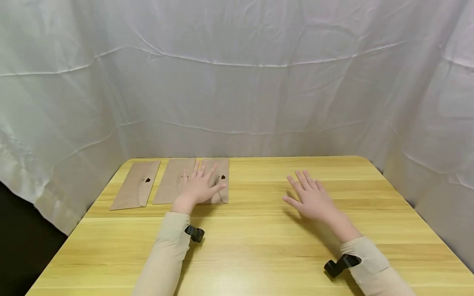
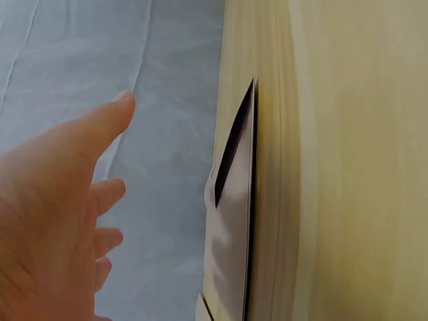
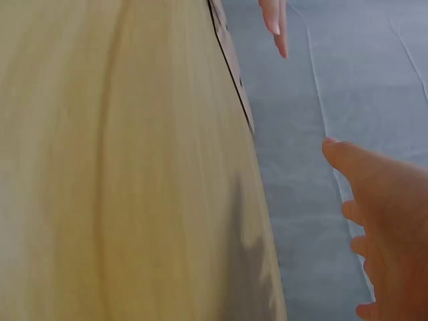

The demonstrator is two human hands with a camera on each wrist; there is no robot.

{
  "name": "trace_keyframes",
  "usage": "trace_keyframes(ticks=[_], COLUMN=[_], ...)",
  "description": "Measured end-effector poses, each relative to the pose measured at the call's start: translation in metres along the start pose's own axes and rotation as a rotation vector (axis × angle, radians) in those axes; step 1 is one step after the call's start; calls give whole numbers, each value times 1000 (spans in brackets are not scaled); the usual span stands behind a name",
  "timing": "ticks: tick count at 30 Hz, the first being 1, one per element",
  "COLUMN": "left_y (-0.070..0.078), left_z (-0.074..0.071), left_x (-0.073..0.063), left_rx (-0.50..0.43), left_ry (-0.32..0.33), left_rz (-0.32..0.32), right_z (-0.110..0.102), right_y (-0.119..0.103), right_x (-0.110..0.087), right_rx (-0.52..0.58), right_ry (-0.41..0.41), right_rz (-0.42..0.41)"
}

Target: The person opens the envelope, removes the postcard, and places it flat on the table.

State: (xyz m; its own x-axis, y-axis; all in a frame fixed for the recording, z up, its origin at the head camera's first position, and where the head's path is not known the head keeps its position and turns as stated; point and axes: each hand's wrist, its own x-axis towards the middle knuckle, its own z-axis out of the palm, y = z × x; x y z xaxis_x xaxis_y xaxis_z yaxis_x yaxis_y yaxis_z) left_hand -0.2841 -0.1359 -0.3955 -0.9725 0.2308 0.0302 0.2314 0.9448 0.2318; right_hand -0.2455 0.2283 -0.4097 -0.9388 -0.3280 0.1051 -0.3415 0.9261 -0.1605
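Note:
Three flat brown paper envelopes with small dark logos lie along the back left of the table: a left one, a middle one and a right one. My left hand is above the middle and right envelopes, fingers spread, hiding part of both. Seen from the left wrist, a gap shows under the flap of an envelope, and the hand is apart from it. Over bare wood on the right side, my right hand hovers with fingers spread and holds nothing; its shadow falls on the tabletop.
The wooden table has rounded back corners. A pale grey curtain hangs behind it and along both sides. Black wrist cameras are strapped on the left sleeve and the right sleeve.

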Motion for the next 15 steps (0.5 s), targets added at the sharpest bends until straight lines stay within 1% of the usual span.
trace_keyframes(ticks=[5,9,12,15], left_y=[-10,-17,-21,-27], left_z=[1,4,6,7], left_x=[1,2,2,2], left_rx=[-8,-24,-56,-63], left_ry=[-5,-19,-26,-38], left_rz=[5,8,8,8], right_z=[4,8,12,15], right_y=[-15,-27,-38,-49], right_x=[-1,-2,-3,-2], right_rx=[-17,-10,5,17], right_ry=[25,6,-16,-28], right_rz=[-73,-115,-146,-184])
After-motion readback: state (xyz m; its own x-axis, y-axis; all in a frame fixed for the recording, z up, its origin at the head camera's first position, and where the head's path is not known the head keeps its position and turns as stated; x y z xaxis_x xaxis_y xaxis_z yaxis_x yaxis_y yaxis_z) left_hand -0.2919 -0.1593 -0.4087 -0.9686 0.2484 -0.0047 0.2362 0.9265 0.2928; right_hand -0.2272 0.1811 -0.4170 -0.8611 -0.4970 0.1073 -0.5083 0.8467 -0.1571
